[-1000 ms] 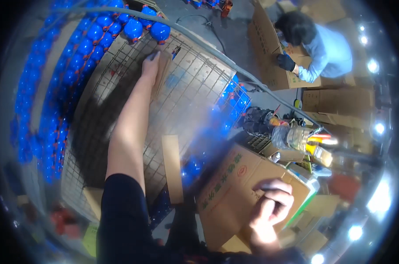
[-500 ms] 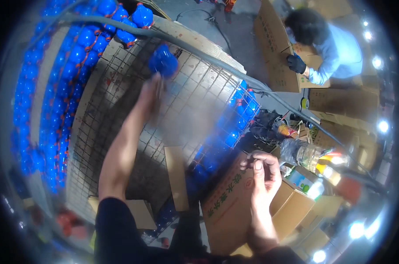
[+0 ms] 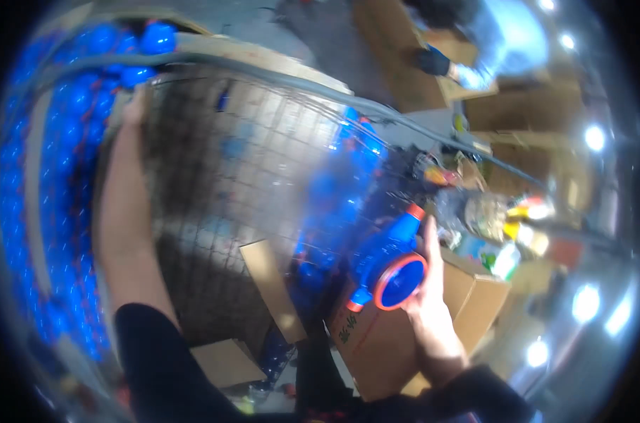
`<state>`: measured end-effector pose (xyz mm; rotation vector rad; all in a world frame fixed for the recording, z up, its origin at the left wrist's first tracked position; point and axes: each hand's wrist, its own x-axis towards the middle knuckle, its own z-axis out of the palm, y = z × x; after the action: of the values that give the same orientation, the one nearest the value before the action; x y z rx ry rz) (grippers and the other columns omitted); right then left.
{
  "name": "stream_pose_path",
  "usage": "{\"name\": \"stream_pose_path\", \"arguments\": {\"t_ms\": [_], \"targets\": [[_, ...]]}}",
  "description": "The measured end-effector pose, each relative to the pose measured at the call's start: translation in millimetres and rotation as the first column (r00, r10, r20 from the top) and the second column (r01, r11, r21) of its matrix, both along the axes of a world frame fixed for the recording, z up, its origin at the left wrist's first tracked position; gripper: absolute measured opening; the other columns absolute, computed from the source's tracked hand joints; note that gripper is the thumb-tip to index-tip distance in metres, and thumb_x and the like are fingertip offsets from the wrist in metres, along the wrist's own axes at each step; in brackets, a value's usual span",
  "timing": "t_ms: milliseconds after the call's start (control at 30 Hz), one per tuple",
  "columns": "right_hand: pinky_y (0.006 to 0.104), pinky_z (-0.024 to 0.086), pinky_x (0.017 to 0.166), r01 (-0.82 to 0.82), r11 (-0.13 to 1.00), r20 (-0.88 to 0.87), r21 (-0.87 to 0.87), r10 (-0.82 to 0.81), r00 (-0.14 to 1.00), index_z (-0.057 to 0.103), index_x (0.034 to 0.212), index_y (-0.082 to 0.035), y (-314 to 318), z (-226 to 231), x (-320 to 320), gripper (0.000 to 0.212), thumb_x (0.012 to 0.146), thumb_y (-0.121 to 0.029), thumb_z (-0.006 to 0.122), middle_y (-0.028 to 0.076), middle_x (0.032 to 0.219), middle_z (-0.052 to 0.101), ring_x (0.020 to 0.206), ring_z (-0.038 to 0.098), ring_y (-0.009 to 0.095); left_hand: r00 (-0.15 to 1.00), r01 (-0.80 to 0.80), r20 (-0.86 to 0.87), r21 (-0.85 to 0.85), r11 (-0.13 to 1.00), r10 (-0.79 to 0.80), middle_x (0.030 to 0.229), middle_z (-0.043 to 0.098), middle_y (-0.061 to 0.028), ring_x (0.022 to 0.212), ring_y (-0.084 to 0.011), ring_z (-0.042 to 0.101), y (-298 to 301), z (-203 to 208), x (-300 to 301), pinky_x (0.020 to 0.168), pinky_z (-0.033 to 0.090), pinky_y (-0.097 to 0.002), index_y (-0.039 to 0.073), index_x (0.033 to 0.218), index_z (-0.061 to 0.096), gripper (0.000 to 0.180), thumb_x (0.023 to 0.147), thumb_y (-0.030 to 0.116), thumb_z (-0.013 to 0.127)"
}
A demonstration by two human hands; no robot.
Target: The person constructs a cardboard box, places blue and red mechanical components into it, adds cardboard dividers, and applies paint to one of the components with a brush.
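Observation:
My right hand grips a blue pump casing with a wide round mouth rimmed in orange-red. Two narrower ends of the casing carry orange-red rims too; my palm and thumb sit along its right side. Far to the left, my left arm stretches over a wire mesh rack, and my left hand reaches a blue casing at the edge of the stacked ones. Blur smears its fingers, so its grip does not show. Rows of similar blue casings fill the left side.
More blue pieces lie along the rack's right edge. A grey hose or cable crosses over the far side. Below my right hand stands a cardboard box; a cardboard strip lies nearer me. A co-worker's gloved hand holds another carton.
A blue casing is now in my right hand, which held none visibly before. My left hand has let go of the blue casing it carried over the mesh and moved left to the stack.

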<state>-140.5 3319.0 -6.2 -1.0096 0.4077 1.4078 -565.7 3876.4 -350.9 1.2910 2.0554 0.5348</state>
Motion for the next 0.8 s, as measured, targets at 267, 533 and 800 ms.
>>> {"name": "stream_pose_path", "arguments": {"t_ms": [267,533,800], "targets": [[0.0381,0.055,0.089,-0.135,0.99,0.175,0.045,0.125,0.977,0.05,0.132,-0.005,14,-6,9,0.067,0.1,-0.062,0.037,0.012,0.111,0.063,0.097,0.066,0.022,0.638,0.093,0.762,-0.221,0.971,0.113,0.11,0.061,-0.0026,0.084,-0.0177,0.059,-215,31,55,0.066,0.045,-0.0284,0.014,0.128,0.054,0.053,0.095,0.054,0.048],[0.0378,0.054,0.091,-0.224,0.963,0.219,0.151,0.188,0.957,0.049,0.135,-0.005,-2,23,-13,0.071,0.1,-0.064,0.034,0.011,0.109,0.064,0.098,0.066,0.021,0.107,0.346,0.942,-0.336,0.876,0.319,0.088,0.058,-0.0096,0.059,-0.0155,0.056,-552,247,26,0.049,0.047,-0.0318,0.005,0.107,0.056,0.033,0.101,0.037,0.052],[0.0316,0.058,0.077,-0.322,0.934,0.296,0.158,0.266,0.917,0.051,0.131,-0.002,-78,71,-51,0.07,0.1,-0.063,0.037,0.009,0.096,0.066,0.083,0.068,0.016,0.204,0.355,0.862,-0.507,0.785,0.464,0.072,0.053,-0.0044,0.047,-0.0156,0.052,-750,271,56,0.042,0.041,-0.027,0.008,0.097,0.051,0.036,0.098,0.044,0.056]]}}
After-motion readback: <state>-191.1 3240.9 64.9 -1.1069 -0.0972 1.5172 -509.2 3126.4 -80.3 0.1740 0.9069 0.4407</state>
